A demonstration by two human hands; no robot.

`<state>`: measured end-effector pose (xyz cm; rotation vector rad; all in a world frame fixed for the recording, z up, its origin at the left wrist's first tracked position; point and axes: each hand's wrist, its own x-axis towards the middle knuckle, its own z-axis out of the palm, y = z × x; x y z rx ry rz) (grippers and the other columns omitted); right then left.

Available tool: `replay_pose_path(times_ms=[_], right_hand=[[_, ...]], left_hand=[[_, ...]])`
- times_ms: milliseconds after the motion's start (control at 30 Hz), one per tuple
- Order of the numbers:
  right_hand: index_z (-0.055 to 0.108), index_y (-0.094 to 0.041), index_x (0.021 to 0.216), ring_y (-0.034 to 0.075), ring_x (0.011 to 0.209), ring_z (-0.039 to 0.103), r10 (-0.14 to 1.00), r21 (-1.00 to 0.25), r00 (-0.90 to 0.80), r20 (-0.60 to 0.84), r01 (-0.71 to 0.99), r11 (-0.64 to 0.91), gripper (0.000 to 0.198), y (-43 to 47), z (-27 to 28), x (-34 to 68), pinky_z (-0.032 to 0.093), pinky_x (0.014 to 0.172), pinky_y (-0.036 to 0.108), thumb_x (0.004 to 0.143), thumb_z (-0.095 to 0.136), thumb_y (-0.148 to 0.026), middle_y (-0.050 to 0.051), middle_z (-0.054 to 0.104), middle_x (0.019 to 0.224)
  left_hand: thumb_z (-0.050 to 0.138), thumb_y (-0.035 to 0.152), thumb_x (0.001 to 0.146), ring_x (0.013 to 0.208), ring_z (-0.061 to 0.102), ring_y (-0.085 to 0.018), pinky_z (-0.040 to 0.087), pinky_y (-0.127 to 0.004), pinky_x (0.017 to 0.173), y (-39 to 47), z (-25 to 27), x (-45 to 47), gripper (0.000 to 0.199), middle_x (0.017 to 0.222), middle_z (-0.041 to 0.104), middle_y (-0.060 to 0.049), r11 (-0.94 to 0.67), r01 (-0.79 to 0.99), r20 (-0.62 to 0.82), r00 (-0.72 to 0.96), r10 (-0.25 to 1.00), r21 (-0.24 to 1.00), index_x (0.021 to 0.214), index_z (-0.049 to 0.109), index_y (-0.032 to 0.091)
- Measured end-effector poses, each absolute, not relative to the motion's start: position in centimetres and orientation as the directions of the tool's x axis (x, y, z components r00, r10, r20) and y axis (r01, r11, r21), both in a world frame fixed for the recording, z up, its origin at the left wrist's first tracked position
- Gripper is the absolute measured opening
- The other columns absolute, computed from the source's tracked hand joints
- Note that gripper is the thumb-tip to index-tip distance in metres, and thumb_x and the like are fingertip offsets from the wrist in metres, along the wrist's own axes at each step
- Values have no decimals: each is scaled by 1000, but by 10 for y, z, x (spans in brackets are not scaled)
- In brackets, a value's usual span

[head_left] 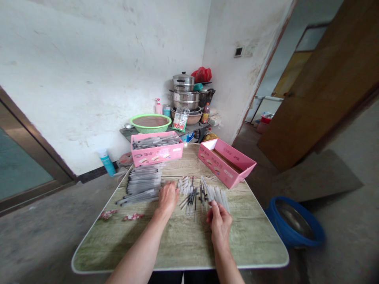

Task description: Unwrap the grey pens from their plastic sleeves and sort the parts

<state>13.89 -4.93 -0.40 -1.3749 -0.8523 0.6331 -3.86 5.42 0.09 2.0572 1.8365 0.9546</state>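
On the wood-patterned table (189, 244), my left hand (168, 196) is at the right edge of a stack of clear pens with dark tips (145, 179). Its fingers are curled together, blurred, and hide whatever they hold. My right hand (219, 219) pinches the lower end of a translucent pen barrel (207, 190), tilted to the left. More pale barrels (222, 197) lie just beyond it. Between my hands are small black pen parts (192, 199) and, farther back, a cluster of small whitish pieces (184, 184).
A pink box full of pens (156, 155) stands at the back left; another pink box (226, 161) sits angled at the back right. Behind are a green basin (150, 128) and stacked pots (184, 96). A blue tub (271, 215) stands right of the table.
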Motion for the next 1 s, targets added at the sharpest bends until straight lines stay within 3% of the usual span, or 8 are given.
replay_pose_path(times_ms=[167,300,400,500,600,700,1000], right_hand=[[67,-19,76,15,37,42,826,-997,560,68,13,73,35,-48,-5,137,28,39,27,84,54,-51,-2,51,44],[64,-19,70,14,39,40,833,-996,546,82,22,84,34,-49,-3,136,28,40,26,85,53,-49,-3,49,45],[58,-21,61,14,39,40,862,-995,497,102,35,98,36,-51,1,135,28,41,26,86,53,-46,-3,47,44],[56,-22,58,14,40,40,893,-992,431,125,65,108,36,-53,5,134,29,42,27,86,53,-44,-2,47,44],[55,-22,56,14,41,42,912,-987,382,148,109,115,38,-55,7,132,31,44,26,86,54,-45,-3,48,44],[54,-20,56,13,41,41,929,-987,340,147,115,114,39,-56,8,131,31,44,24,86,54,-46,-3,47,44],[51,-19,56,11,39,41,952,-984,275,135,149,97,40,-55,7,127,31,42,23,86,54,-45,-4,45,43]], left_hand=[[62,16,74,73,60,-23,42,-31,71,56,1,-39,9,87,63,-11,-194,835,266,59,962,515,82,66,17],[64,10,67,69,60,-18,43,-28,69,65,-6,-41,14,80,64,-5,-221,717,276,41,960,662,79,66,18],[63,9,63,65,60,-16,43,-25,65,74,-12,-43,12,71,65,-2,-206,490,241,-8,971,847,72,65,18],[65,18,63,54,56,-13,43,-23,56,79,-12,-44,6,61,61,1,-145,101,152,-56,987,984,68,62,16],[72,29,63,52,54,-11,43,-21,52,77,-4,-44,21,61,59,2,-79,-249,65,-64,996,965,75,61,15],[76,35,63,56,55,-9,45,-21,56,73,4,-44,32,67,59,2,-52,-429,30,-58,998,902,82,62,14],[79,35,61,58,56,-8,46,-20,57,74,0,-41,35,70,61,1,-5,-529,-4,-15,1000,849,83,64,12]])
